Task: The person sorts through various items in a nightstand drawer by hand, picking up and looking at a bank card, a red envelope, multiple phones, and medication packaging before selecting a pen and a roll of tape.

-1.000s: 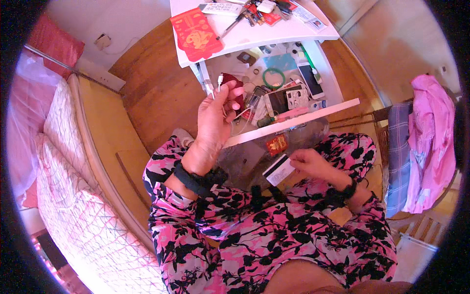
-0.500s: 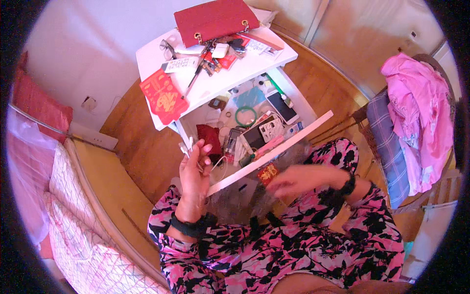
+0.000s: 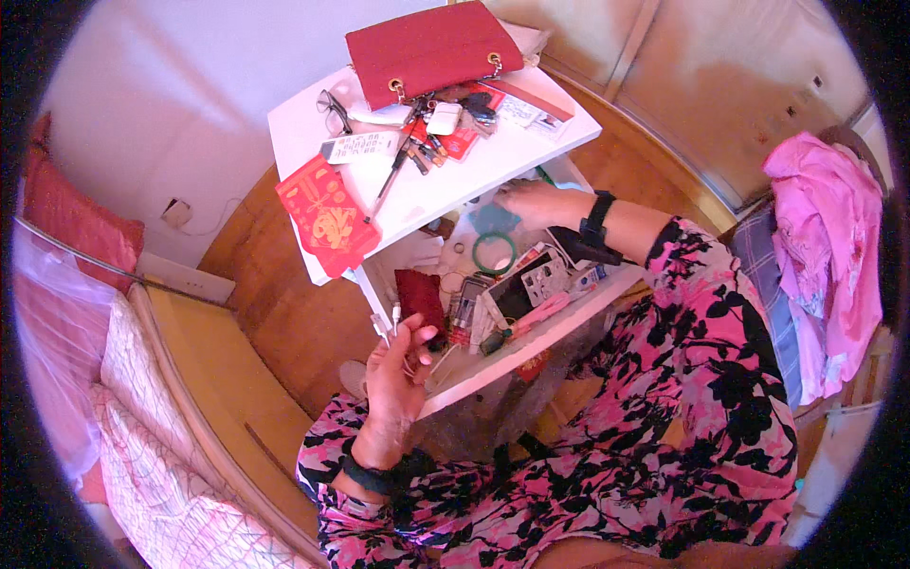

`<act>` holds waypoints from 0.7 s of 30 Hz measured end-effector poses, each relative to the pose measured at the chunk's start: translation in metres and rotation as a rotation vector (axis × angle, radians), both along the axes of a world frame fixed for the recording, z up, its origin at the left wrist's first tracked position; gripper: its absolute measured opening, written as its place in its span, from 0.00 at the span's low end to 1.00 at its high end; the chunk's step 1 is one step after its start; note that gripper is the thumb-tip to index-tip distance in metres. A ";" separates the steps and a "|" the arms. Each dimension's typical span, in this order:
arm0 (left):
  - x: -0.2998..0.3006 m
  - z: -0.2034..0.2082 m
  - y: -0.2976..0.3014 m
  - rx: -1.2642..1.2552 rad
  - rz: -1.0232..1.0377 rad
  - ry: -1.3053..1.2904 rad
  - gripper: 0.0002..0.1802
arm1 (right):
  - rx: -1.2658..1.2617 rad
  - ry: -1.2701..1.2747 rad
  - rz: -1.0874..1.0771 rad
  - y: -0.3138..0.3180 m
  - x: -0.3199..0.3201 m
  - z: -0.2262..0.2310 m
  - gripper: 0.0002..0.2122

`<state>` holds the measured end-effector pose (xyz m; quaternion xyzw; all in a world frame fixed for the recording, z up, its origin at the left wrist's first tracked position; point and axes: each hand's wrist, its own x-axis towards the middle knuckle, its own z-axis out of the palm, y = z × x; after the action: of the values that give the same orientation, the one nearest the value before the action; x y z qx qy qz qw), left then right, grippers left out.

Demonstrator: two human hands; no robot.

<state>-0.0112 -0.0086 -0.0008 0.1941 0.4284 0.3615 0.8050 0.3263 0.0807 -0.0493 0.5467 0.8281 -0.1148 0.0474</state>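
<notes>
White cable (image 3: 396, 315): found in your left hand (image 3: 392, 375), above the front left corner of the pulled-out drawer (image 3: 531, 342). Your left fingers are bent around it, and its plug ends project upward past them. Your two hands are well apart.

Read from the far left, sheer netting (image 3: 64, 313) hangs beside a patterned quilt (image 3: 180, 474). Next, on the white tabletop (image 3: 493, 166), a red paper with gold markings (image 3: 330, 223) lies at the near left corner, partly past the edge. Glasses (image 3: 332, 114) rest behind it, and a red handbag (image 3: 431, 52) lies across the rear. A small white case (image 3: 444, 119) sits on a cluster of mixed items in front of the bag.

Inside the drawer, a dark red pouch (image 3: 419, 296) lies at the left, just beside the cable. A green ring (image 3: 474, 254) lies toward the middle. Your right hand (image 3: 533, 201) reaches into the rear, near a pale blue sheet (image 3: 491, 222); its fingertips are obscured, so whether it grips anything cannot be told. A black band (image 3: 595, 220) circles that wrist.

Farthest right, a pink garment (image 3: 825, 256) overlaps a blue plaid cloth (image 3: 766, 294).
</notes>
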 end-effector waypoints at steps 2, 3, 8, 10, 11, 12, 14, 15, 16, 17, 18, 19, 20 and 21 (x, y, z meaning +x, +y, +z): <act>-0.001 0.000 0.000 0.001 -0.010 -0.018 0.12 | 0.060 -0.046 0.046 0.012 0.011 -0.018 0.27; -0.002 0.000 -0.001 0.003 -0.018 -0.035 0.12 | 0.121 -0.092 0.093 0.015 0.013 -0.020 0.29; -0.003 0.004 -0.001 0.000 -0.024 -0.005 0.13 | -0.071 -0.058 -0.068 0.012 0.009 -0.010 0.30; -0.002 0.002 0.000 0.000 -0.035 0.007 0.13 | -0.050 -0.053 -0.075 0.008 0.008 -0.001 0.29; -0.001 0.002 0.001 0.000 -0.034 0.006 0.13 | -0.103 -0.059 -0.103 0.007 0.008 0.001 0.27; 0.000 0.003 0.001 0.001 -0.030 0.020 0.13 | -0.154 -0.063 -0.132 0.007 0.007 0.003 0.25; 0.001 0.004 0.001 0.006 -0.023 0.036 0.13 | -0.091 -0.058 -0.100 0.007 0.014 -0.010 0.21; 0.001 0.002 0.001 0.010 -0.022 0.026 0.13 | -0.033 -0.056 -0.070 0.007 0.018 -0.019 0.18; 0.002 0.001 0.001 0.014 -0.026 0.013 0.13 | -0.031 -0.059 -0.075 0.004 0.024 -0.026 0.18; 0.004 0.000 0.002 0.016 -0.032 0.008 0.13 | 0.033 0.025 -0.111 0.001 0.031 -0.033 0.15; 0.006 0.000 0.003 0.024 -0.043 -0.006 0.13 | 0.096 0.112 -0.143 -0.001 0.034 -0.035 0.12; 0.004 0.000 0.002 0.032 -0.044 -0.015 0.13 | 0.096 0.114 -0.134 -0.005 0.026 -0.021 0.12; 0.001 0.000 0.002 0.032 -0.036 -0.015 0.13 | 0.104 0.126 -0.089 -0.011 0.021 -0.003 0.09; 0.002 0.000 0.001 0.028 -0.036 -0.009 0.13 | 0.112 0.135 -0.047 -0.018 0.018 0.012 0.07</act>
<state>-0.0095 -0.0077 -0.0006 0.2114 0.4161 0.3537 0.8106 0.3440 0.0629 -0.0378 0.5588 0.8214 -0.1062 -0.0417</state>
